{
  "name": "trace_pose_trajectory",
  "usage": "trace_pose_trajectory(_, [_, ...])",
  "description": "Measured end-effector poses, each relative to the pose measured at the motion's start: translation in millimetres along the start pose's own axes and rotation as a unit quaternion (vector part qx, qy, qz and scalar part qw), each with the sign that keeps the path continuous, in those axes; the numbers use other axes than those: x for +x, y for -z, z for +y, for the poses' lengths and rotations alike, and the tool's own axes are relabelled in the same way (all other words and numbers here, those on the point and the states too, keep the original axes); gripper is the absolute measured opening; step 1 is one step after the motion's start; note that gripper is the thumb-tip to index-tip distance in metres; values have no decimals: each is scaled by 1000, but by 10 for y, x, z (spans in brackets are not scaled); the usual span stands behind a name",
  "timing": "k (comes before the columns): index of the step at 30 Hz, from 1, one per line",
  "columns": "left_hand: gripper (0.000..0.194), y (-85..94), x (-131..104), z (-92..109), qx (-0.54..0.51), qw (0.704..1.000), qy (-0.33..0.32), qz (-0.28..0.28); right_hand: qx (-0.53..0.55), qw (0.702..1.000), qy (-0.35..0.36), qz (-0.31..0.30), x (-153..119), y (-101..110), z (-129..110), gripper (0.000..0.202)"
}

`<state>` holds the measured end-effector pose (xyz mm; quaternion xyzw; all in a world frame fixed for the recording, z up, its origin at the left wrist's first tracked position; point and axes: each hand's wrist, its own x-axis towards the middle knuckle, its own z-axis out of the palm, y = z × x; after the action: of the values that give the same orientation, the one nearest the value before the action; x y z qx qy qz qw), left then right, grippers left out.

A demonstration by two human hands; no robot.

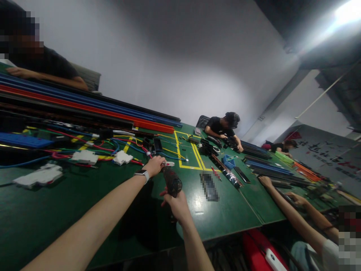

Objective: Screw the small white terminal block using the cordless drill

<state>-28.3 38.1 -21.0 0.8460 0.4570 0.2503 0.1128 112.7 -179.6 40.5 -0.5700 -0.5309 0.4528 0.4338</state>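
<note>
1. Diagonally, the left forearm (93, 214) reaches from the lower left corner up and across the green table (98, 207), ending at a wrist with a pale-banded watch (143, 175).
2. Beyond that watch, the left hand (155, 166) is held low over the table, back upward, fingers bent inward at the front end of a power drill (171, 181). A small white piece (168, 164) shows right by its fingertips; whether they pinch that piece, the drill's nose or something beneath cannot be told.
3. Rising from the bottom edge, the right forearm (197, 241) leans up and to the left, steeper than the other one.
4. At its end the right hand (178, 206) is wrapped around the drill's handle from behind, some fingers showing on the left side.
5. The drill sits between the two hands above the near part of the table, its nose directed away from the wearer, toward the left hand.
6. Just beyond the left hand lies a dark rectangular case (157, 145); coloured wires (113, 145) and a white module (123, 158) lie to its left.
7. Well apart on the right, a co-worker's hand (265, 182) rests at the table.
</note>
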Motion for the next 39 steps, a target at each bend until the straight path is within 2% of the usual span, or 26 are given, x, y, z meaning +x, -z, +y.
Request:
trace_pose_trajectory(7, [25,-21,0,-26,-6,1000,-10,9,-19,1000,2,17,9,-8,22,19])
trace_pose_trajectory(21, [25,-17,21,-45,-31,999,-28,14,-62,998,2,3,0,9,-4,10])
trace_pose_trajectory(39, [24,5,11,-21,-24,1000,-18,1,-83,996,9,11,-45,-11,-61,11])
